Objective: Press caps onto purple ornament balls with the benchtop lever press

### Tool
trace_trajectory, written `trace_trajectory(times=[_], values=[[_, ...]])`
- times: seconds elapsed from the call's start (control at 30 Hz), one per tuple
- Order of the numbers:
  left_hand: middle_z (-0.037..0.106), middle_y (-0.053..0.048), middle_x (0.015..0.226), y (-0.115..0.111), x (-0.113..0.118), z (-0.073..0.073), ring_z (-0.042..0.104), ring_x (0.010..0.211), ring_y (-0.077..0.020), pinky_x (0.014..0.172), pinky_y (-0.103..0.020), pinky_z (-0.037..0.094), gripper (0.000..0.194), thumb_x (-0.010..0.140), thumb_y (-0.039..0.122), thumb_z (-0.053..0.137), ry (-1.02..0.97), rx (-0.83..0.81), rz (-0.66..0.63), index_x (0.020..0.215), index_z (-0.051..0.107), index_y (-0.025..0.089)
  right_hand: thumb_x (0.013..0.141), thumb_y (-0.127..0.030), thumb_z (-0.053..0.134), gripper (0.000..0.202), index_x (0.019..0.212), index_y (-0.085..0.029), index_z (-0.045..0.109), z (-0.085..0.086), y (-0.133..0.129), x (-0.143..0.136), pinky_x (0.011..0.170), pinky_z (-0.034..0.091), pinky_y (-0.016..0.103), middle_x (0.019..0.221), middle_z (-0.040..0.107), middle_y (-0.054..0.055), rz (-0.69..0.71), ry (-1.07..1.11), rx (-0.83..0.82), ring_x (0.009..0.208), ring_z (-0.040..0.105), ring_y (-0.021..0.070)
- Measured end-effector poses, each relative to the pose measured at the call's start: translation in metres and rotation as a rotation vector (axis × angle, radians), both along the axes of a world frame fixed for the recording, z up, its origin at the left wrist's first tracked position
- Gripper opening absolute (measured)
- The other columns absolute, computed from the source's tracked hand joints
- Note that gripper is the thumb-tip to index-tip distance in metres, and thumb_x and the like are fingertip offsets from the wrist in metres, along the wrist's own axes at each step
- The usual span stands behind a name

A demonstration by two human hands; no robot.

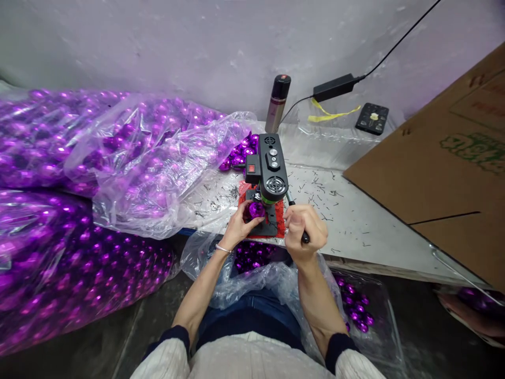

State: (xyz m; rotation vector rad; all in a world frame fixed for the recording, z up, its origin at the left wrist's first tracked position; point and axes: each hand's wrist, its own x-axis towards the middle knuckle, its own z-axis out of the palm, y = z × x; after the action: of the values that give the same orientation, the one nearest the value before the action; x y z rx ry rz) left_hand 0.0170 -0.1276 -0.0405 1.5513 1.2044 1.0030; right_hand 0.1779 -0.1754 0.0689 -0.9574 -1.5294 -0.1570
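Note:
A small black drill press (272,163) with a red switch on its side stands on a red mat (280,218) on the white bench. My left hand (240,226) pinches a shiny purple ball (256,209) between thumb and fingers, on the press's base under its head. Whether the bit touches the ball is hidden by the head. My right hand (305,231) is wrapped round the black-tipped lever (291,199) on the press's right side; the lever's end pokes out below my fist.
Big clear bags of purple balls (71,252) fill the left, one spilling loose balls (239,152) behind the press. A spray can (278,102), black power adapter (335,87) and cardboard box (442,173) stand around. Dark shavings (319,195) litter the bench. More balls (357,308) lie below.

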Motion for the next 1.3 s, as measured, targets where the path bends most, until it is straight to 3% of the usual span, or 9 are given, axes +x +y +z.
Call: trace_trajectory(times=[0.17, 0.33, 0.63, 0.83, 1.13, 1.3], values=[[0.068, -0.015, 0.128, 0.002, 0.000, -0.002, 0.067, 0.120, -0.0302, 0.103, -0.046, 0.056, 0.065, 0.083, 0.048, 0.081, 0.215, 0.262, -0.033, 0.136, 0.057, 0.019, 0.095, -0.008, 0.050, 0.025, 0.074, -0.022, 0.052, -0.002, -0.001, 0.001, 0.056, 0.044, 0.026, 0.067, 0.062, -0.001, 0.011, -0.028, 0.003, 0.064, 0.061, 0.0121], [0.068, -0.013, 0.124, 0.003, 0.005, -0.008, 0.067, 0.117, -0.0285, 0.100, -0.045, 0.057, 0.062, 0.084, 0.047, 0.080, 0.304, 0.394, 0.004, 0.136, 0.057, 0.021, 0.095, -0.009, 0.050, 0.025, 0.073, -0.022, 0.050, -0.002, -0.002, 0.002, 0.056, 0.043, 0.025, 0.066, 0.062, -0.001, 0.024, -0.054, 0.009, 0.064, 0.061, 0.0122], [0.067, -0.013, 0.126, 0.003, 0.023, -0.025, 0.064, 0.119, -0.0308, 0.102, -0.045, 0.051, 0.066, 0.077, 0.045, 0.085, 0.306, 0.382, 0.095, 0.134, 0.061, 0.021, 0.097, -0.013, 0.048, 0.025, 0.074, -0.022, 0.051, -0.009, -0.004, 0.002, 0.054, 0.044, 0.025, 0.068, 0.063, 0.000, 0.016, -0.067, 0.016, 0.063, 0.062, 0.0122], [0.067, -0.012, 0.126, 0.001, 0.022, -0.022, 0.062, 0.121, -0.0311, 0.105, -0.046, 0.048, 0.064, 0.078, 0.048, 0.084, 0.230, 0.344, 0.083, 0.132, 0.062, 0.022, 0.100, -0.019, 0.044, 0.026, 0.076, -0.023, 0.054, -0.030, -0.006, 0.004, 0.056, 0.047, 0.025, 0.072, 0.065, 0.001, 0.015, -0.075, 0.020, 0.062, 0.060, 0.0114], [0.067, -0.012, 0.126, 0.000, 0.022, -0.018, 0.063, 0.119, -0.0307, 0.103, -0.045, 0.050, 0.060, 0.078, 0.044, 0.085, 0.237, 0.310, 0.066, 0.129, 0.062, 0.021, 0.104, -0.027, 0.040, 0.031, 0.075, -0.023, 0.050, -0.055, 0.004, 0.001, 0.059, 0.047, 0.027, 0.069, 0.061, 0.000, 0.011, -0.039, 0.155, 0.058, 0.054, 0.0105], [0.067, -0.012, 0.125, -0.001, 0.023, -0.019, 0.064, 0.117, -0.0311, 0.103, -0.046, 0.050, 0.062, 0.078, 0.048, 0.084, 0.253, 0.318, 0.078, 0.130, 0.062, 0.021, 0.104, -0.029, 0.040, 0.031, 0.076, -0.023, 0.050, -0.069, 0.003, -0.001, 0.060, 0.047, 0.029, 0.071, 0.061, 0.000, 0.008, 0.012, 0.129, 0.058, 0.054, 0.0114]])
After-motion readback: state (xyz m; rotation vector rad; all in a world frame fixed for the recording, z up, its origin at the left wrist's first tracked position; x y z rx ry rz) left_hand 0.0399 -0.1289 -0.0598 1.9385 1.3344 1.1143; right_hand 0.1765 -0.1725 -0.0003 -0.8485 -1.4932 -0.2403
